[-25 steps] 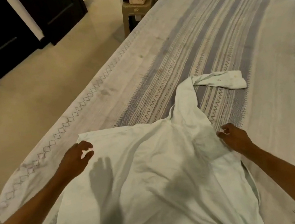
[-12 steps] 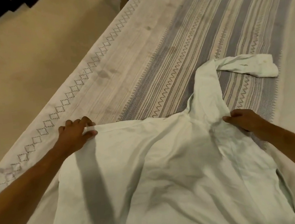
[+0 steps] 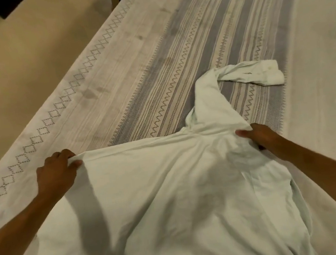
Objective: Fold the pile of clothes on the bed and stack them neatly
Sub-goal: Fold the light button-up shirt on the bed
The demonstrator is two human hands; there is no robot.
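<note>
Fig.: white shirt point(image 3: 171, 200) lying spread on the striped bedsheet point(image 3: 176, 63), one sleeve point(image 3: 249, 74) trailing away w/ cuff bent right. My left hand point(image 3: 56, 173) is pinching the far-left edge; my right hand point(image 3: 260, 137) is gripping fabric nr the sleeve base, fingers curled.

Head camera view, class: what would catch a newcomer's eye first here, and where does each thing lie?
A pale white shirt spread over the near part of the bed fills the lower middle. The left hand grips its far edge at the left and the right hand grips it near the shoulder. One sleeve trails away across the striped bedcover, its cuff bent to the right.
</note>
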